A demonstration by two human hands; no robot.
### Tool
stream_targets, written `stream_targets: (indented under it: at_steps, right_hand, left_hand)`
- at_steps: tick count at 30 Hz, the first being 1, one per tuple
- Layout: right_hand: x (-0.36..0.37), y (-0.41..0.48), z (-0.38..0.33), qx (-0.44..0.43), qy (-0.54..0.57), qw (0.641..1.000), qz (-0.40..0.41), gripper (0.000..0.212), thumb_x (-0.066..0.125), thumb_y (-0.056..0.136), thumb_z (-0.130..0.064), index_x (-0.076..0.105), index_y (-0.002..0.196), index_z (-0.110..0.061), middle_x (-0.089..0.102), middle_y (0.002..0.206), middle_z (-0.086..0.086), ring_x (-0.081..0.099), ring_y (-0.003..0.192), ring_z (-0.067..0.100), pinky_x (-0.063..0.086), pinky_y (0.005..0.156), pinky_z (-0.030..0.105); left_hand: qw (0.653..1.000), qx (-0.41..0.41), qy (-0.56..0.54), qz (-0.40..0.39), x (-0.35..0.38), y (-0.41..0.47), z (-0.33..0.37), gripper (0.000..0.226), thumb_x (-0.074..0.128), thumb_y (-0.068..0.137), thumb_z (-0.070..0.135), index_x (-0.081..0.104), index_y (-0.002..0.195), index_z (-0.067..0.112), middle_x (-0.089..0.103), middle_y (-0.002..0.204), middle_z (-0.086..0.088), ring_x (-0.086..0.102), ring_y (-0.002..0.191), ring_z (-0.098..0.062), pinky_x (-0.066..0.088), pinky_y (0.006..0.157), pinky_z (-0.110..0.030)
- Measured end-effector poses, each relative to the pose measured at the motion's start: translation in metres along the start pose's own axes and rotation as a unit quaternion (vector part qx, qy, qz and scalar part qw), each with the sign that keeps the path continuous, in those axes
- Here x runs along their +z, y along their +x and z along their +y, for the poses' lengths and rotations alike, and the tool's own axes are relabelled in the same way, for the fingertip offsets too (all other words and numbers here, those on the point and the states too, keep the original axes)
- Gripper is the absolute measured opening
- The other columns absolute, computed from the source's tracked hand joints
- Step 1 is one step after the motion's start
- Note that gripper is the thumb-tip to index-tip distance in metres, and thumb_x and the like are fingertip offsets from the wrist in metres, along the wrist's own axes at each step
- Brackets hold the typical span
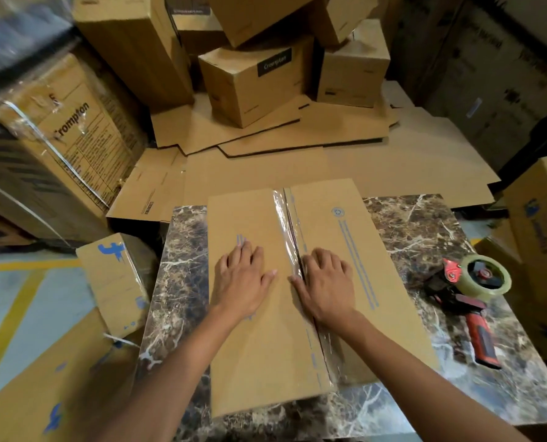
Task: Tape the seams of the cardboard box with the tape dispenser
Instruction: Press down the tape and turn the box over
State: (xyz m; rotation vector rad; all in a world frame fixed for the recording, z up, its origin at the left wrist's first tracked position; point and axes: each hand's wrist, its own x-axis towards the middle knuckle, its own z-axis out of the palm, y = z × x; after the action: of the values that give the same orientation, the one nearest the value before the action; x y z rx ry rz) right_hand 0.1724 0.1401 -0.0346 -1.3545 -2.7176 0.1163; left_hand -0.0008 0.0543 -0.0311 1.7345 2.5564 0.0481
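Palms down, fingers spread: left hand (pixel 242 279), right hand (pixel 325 285) pressing flat brown cardboard box (pixel 259 362) beside clear-taped seam (pixel 286 224); red-handled tape dispenser (pixel 470 291) lying apart.

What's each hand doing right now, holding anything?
Left hand: open, flat on the cardboard box, holding nothing.
Right hand: open, pressing beside the taped seam, holding nothing.

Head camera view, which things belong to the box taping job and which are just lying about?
Job: cardboard box, tape on its seam, tape dispenser, left hand, right hand.
Lying about: stacked boxes, flat cardboard sheets, wrapped cartons.
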Motion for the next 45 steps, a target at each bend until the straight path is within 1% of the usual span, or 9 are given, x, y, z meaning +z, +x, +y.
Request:
stream_targets:
  at_steps: [2,5,7,10,16,21,32,40,45]
  right_hand:
    - [-0.008,0.005,-0.005,0.020,-0.006,0.999,0.043,0.050,0.036,0.091,-0.061,0.062,0.106,-0.020,0.058,0.112,0.008,0.054,0.103,0.031,0.042,0.083,0.044]
    - [-0.009,0.021,-0.011,0.012,0.051,0.998,0.032,0.059,0.032,0.093,-0.058,0.050,0.131,-0.017,0.047,0.142,0.013,0.043,0.131,0.033,0.040,0.099,0.048]
    - [-0.004,0.028,-0.017,-0.001,0.074,0.996,-0.041,0.071,0.019,0.095,-0.060,0.026,0.151,-0.018,0.020,0.162,0.012,0.016,0.149,0.032,0.020,0.117,0.050]
    - [0.008,0.027,-0.025,-0.016,0.038,0.996,-0.077,0.071,0.015,0.098,-0.061,0.010,0.157,-0.020,0.001,0.165,0.011,-0.005,0.151,0.033,-0.001,0.120,0.054]
    - [0.011,0.030,-0.026,-0.021,0.025,0.995,-0.092,0.070,0.014,0.099,-0.062,0.006,0.157,-0.023,-0.005,0.165,0.011,-0.010,0.151,0.033,-0.005,0.119,0.054]
    - [0.012,0.035,-0.028,-0.052,0.018,0.993,-0.106,0.070,0.014,0.099,-0.061,0.007,0.157,-0.023,-0.004,0.165,0.011,-0.009,0.151,0.033,-0.005,0.119,0.055]
    - [0.009,0.089,-0.103,-0.106,0.011,0.977,-0.184,0.069,0.009,0.097,-0.063,0.009,0.156,-0.028,-0.001,0.166,0.003,-0.006,0.152,0.030,-0.004,0.110,0.070]
    - [0.004,0.090,-0.138,-0.143,-0.005,0.969,-0.203,0.071,0.010,0.095,-0.067,0.014,0.155,-0.029,0.000,0.166,0.004,-0.008,0.152,0.030,-0.007,0.111,0.070]
    - [0.006,0.087,-0.127,-0.149,-0.023,0.973,-0.174,0.070,0.009,0.094,-0.068,0.013,0.154,-0.035,0.003,0.166,0.004,-0.004,0.151,0.031,-0.003,0.112,0.069]
  left_hand:
    - [0.999,-0.006,0.022,0.043,-0.006,-0.011,0.006,0.050,0.031,0.096,0.054,0.053,0.124,0.020,0.052,0.122,-0.007,0.047,0.113,-0.024,0.041,0.092,-0.042]
    - [0.997,-0.027,-0.005,0.068,-0.016,-0.007,0.004,0.037,0.039,0.096,0.046,0.060,0.112,0.019,0.055,0.107,-0.003,0.049,0.101,-0.021,0.041,0.086,-0.039]
    - [0.997,-0.028,-0.034,0.071,-0.017,0.010,-0.004,0.036,0.042,0.096,0.042,0.059,0.117,0.017,0.054,0.113,-0.004,0.049,0.106,-0.021,0.040,0.091,-0.039]
    - [0.994,-0.002,-0.065,0.085,-0.018,0.047,-0.019,0.043,0.044,0.096,0.039,0.050,0.132,0.015,0.046,0.139,-0.010,0.040,0.130,-0.025,0.034,0.109,-0.041]
    - [0.990,0.082,-0.111,-0.031,-0.007,0.113,-0.041,0.058,0.029,0.102,0.048,0.017,0.154,0.026,0.016,0.163,-0.001,0.012,0.149,-0.019,0.008,0.121,-0.038]
    - [0.997,0.073,-0.030,0.003,-0.002,0.113,-0.049,0.060,0.024,0.098,0.057,0.022,0.152,0.031,0.033,0.153,-0.002,0.030,0.138,-0.023,0.024,0.112,-0.045]
    - [0.993,-0.105,0.015,0.050,0.004,0.049,-0.131,0.057,0.033,0.099,0.049,0.030,0.150,0.024,0.049,0.132,-0.012,0.045,0.116,-0.032,0.036,0.096,-0.047]
    - [0.964,-0.234,-0.103,0.071,-0.012,-0.016,-0.128,0.030,0.041,0.099,0.025,0.048,0.123,0.008,0.053,0.109,-0.018,0.054,0.102,-0.037,0.044,0.081,-0.047]
    - [0.953,-0.257,-0.140,0.078,-0.017,-0.039,-0.092,0.029,0.042,0.096,0.012,0.048,0.123,0.004,0.060,0.110,-0.017,0.061,0.097,-0.034,0.046,0.076,-0.040]
